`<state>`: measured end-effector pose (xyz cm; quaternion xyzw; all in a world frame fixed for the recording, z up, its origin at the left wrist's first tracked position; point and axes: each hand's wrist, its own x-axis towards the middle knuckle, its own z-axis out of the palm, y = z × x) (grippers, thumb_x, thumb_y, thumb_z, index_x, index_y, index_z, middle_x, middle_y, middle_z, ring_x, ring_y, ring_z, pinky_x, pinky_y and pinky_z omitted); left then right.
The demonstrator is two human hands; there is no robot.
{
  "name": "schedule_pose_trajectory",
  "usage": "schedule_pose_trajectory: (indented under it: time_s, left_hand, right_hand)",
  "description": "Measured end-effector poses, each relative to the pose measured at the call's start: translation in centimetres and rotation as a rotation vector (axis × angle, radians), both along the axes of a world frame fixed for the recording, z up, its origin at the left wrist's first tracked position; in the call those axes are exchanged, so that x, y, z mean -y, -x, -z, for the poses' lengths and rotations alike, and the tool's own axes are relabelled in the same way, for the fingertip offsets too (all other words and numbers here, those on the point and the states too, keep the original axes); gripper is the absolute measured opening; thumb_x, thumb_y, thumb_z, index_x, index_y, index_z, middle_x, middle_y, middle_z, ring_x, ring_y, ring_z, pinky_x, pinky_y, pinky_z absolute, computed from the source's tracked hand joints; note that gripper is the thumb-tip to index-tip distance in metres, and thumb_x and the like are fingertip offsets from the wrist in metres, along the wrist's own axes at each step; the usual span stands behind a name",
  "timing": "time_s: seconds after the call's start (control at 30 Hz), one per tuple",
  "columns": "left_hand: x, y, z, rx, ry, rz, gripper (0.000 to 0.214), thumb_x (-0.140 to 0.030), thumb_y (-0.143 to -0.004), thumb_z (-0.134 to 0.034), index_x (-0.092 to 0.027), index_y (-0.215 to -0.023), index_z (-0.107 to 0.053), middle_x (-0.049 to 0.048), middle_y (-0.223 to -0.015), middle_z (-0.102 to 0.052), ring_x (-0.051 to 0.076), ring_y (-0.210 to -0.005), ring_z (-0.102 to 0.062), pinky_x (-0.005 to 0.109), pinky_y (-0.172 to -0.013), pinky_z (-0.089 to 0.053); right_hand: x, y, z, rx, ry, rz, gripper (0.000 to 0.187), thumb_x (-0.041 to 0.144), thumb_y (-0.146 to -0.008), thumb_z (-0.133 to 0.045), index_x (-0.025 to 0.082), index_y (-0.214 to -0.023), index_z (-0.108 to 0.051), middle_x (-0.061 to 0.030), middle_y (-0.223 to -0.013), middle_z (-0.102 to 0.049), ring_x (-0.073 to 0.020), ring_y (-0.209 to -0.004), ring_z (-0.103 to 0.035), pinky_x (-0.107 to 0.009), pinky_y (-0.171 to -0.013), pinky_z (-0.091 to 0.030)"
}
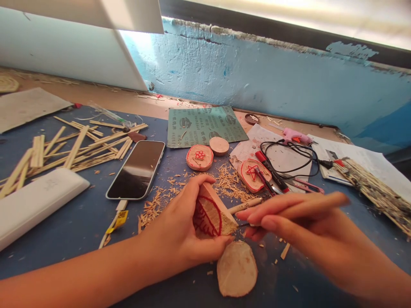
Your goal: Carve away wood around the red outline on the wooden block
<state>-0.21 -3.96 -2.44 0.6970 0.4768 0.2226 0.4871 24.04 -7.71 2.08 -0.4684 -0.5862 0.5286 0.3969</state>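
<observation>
Over the table, left hand clamps a partly covered block, right hand a tool, tip unclear.

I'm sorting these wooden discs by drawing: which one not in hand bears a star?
The red-edged disc with a pen lying across it. The other red-edged disc bears a flower; the two plain discs show no drawing.

Head cam, wearer's POV, fwd & down, close over L hand, R hand & desk, wall beyond
</observation>
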Motion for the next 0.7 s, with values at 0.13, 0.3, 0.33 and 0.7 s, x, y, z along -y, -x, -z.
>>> schedule_pose_trajectory:
  time_s: [0.13,0.3,0.33,0.7]
  left_hand:
    - [0.0,0.0,0.2,-0.008,-0.018,-0.034,0.085,-0.043,-0.074,-0.086,-0.03,-0.142,-0.036,-0.0019,-0.095,-0.064,0.024,-0.086,-0.066,0.038,-0.079,-0.054]
    - [0.1,-0.1,0.0,-0.045,-0.055,-0.039,0.084,-0.04,-0.073,-0.085,-0.029,-0.14,-0.036,-0.0043,-0.089,-0.061,0.021,-0.079,-0.064,0.035,-0.074,-0.053]
    - [0.1,-0.1,0.0,-0.042,-0.055,-0.032,0.083,-0.04,-0.073,-0.085,-0.029,-0.14,-0.036,-0.0047,-0.088,-0.06,0.021,-0.078,-0.064,0.034,-0.072,-0.052]
    - [0.0,-0.1,0.4,-0.004,-0.087,-0.005,0.084,-0.036,-0.07,-0.087,-0.027,-0.139,-0.039,0.0014,-0.108,-0.064,0.023,-0.092,-0.066,0.038,-0.086,-0.055]
  right_hand:
    - [1.0,1.3,-0.5,0.181,-0.216,0.112,0.013,0.022,-0.094,-0.078,0.028,-0.091,-0.089,-0.0055,-0.103,-0.087,-0.0219,-0.094,-0.085,-0.019,-0.085,-0.068]
    - [0.4,1.0,0.8,-0.168,0.191,0.128,0.017,0.035,-0.098,-0.078,0.022,-0.095,-0.087,-0.0094,-0.112,-0.084,-0.0203,-0.083,-0.085,-0.021,-0.079,-0.07]
    - [0.1,0.7,1.1,-0.22,0.256,0.102,0.016,0.036,-0.097,-0.079,0.022,-0.096,-0.087,-0.0094,-0.113,-0.084,-0.0201,-0.085,-0.084,-0.022,-0.08,-0.07]
    - [-1.6,-0.9,2.5,-0.449,0.529,-0.082,0.019,0.029,-0.103,-0.072,0.014,-0.104,-0.084,-0.0129,-0.114,-0.084,-0.0163,-0.089,-0.083,-0.02,-0.083,-0.068]
